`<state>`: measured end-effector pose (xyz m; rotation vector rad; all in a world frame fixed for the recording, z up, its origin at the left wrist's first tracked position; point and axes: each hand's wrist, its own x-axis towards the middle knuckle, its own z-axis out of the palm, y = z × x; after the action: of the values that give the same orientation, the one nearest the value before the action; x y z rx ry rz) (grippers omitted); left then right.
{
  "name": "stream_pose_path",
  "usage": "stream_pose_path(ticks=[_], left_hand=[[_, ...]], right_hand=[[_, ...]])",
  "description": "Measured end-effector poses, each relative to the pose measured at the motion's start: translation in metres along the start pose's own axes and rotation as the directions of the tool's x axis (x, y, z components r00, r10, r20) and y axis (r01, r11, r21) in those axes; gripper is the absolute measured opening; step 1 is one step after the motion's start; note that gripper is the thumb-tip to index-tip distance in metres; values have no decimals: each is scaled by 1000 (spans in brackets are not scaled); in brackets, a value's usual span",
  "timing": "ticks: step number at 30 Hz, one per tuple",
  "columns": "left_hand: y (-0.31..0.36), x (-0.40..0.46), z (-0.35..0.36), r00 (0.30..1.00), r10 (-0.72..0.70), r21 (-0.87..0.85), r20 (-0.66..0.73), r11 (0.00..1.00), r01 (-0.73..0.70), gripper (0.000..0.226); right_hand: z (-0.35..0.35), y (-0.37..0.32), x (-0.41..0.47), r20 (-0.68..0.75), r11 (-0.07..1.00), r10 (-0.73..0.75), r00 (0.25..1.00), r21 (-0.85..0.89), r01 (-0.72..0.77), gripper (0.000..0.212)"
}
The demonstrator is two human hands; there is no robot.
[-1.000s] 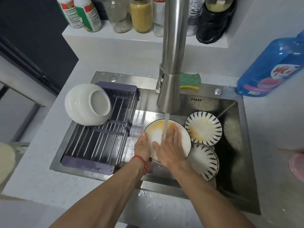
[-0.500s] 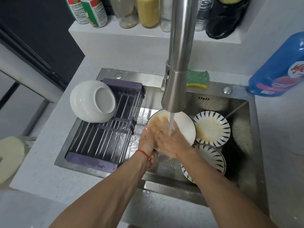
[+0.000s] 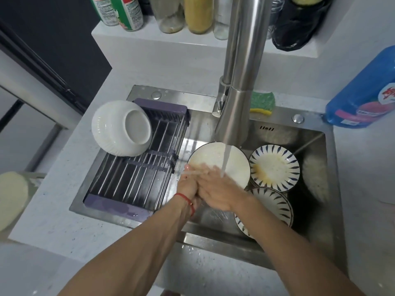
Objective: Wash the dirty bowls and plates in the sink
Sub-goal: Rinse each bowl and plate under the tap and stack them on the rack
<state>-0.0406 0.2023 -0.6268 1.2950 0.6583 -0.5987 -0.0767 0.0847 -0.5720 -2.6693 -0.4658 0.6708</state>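
Observation:
A white bowl (image 3: 233, 165) sits tilted in the steel sink (image 3: 312, 210) under running water from the faucet (image 3: 237, 103). My left hand (image 3: 188, 186) grips the bowl's near-left rim. My right hand (image 3: 218, 189) lies flat with straight fingers on the bowl's inner left side, the stream falling just past its fingers. Two blue-striped plates lie to the right: one stained yellow (image 3: 275, 167), one (image 3: 271, 204) nearer, partly under my right forearm. A clean white bowl (image 3: 121, 129) rests upside down on the purple drying rack (image 3: 136, 174).
A green and yellow sponge (image 3: 263, 103) lies on the sink's back ledge. A blue detergent bottle (image 3: 363, 92) stands at the right. Jars and bottles line the shelf (image 3: 154, 37) behind the faucet. White counter surrounds the sink.
The orange stain in the bowl has rinsed away. My right hand slid from the bowl's middle to its left side, toward my left hand. The view shifted slightly.

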Motion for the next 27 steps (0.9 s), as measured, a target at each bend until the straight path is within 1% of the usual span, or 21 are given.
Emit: stream_pose_path(ticks=[2, 3, 4, 5, 6, 7, 9, 10, 11, 12, 14, 15, 16, 17, 18, 19, 20, 22, 24, 26, 27], left_hand=[[3, 12, -15, 999, 20, 32, -31, 999, -19, 74], [2, 24, -24, 997, 37, 115, -60, 993, -30, 83], [-9, 50, -34, 995, 46, 192, -87, 981, -28, 82], [-17, 69, -42, 996, 54, 196, -67, 980, -40, 80], [-19, 80, -46, 998, 14, 187, -61, 982, -3, 77], [-8, 66, -41, 998, -9, 186, -65, 982, 21, 75], [15, 37, -31, 996, -36, 146, -77, 988, 47, 52], [32, 13, -20, 997, -36, 149, -66, 988, 46, 40], [41, 5, -14, 997, -55, 157, -58, 986, 63, 35], [46, -3, -6, 996, -77, 136, -51, 987, 84, 37], [51, -25, 18, 995, -93, 119, 32, 989, 89, 45], [47, -35, 31, 995, -59, 162, 75, 986, 46, 51], [41, -42, 45, 995, -18, 230, 96, 973, -4, 61], [33, -41, 56, 994, 27, 323, 110, 945, -61, 69], [22, -30, 60, 989, 84, 413, 122, 902, -128, 70], [3, 0, 59, 986, 97, 451, 135, 880, -148, 67], [-11, 27, 57, 988, 90, 478, 122, 867, -138, 66], [-3, 34, 50, 994, 39, 573, 100, 814, -89, 73], [25, 2, 44, 998, 38, 618, 53, 784, -63, 69], [35, -5, 30, 998, -42, 582, -44, 811, 60, 72], [39, -1, 21, 992, -124, 537, -30, 835, 121, 74]], right_hand=[[8, 13, -32, 2, 988, -150, 989, 36, 150, 54], [9, 25, -46, -39, 982, -189, 981, -18, 189, 52], [12, 38, -56, -105, 975, -204, 973, -114, 192, 47], [15, 49, -61, -170, 968, -201, 965, -187, 169, 43], [17, 56, -63, -230, 970, -168, 958, -212, 119, 42], [22, 59, -62, -286, 973, -141, 948, -215, 80, 43], [24, 54, -56, -376, 982, -122, 918, -182, 55, 46], [24, 48, -55, -421, 988, -102, 901, -145, 44, 43], [25, 42, -53, -469, 995, -72, 880, -99, 28, 36], [23, 33, -51, -492, 999, -11, 871, -36, -8, 26], [14, 12, -44, -472, 971, 207, 857, 203, -122, 12], [12, 6, -37, -441, 911, 338, 831, 376, -171, 7], [9, 0, -32, -394, 810, 471, 789, 548, -209, 16], [6, -4, -27, -336, 678, 590, 734, 700, -225, 32], [5, -5, -25, -271, 526, 679, 682, 827, -196, 41], [2, -6, -26, -206, 385, 726, 656, 912, -139, 40], [0, -7, -29, -142, 246, 753, 642, 966, -75, 30], [-5, -8, -37, -18, 1, 764, 645, 1000, 28, 11], [-10, -3, -45, 95, -203, 747, 658, 975, 90, 9], [-12, 7, -51, 184, -383, 705, 685, 912, 149, 9], [-13, 13, -54, 203, -455, 677, 708, 871, 185, 9]])
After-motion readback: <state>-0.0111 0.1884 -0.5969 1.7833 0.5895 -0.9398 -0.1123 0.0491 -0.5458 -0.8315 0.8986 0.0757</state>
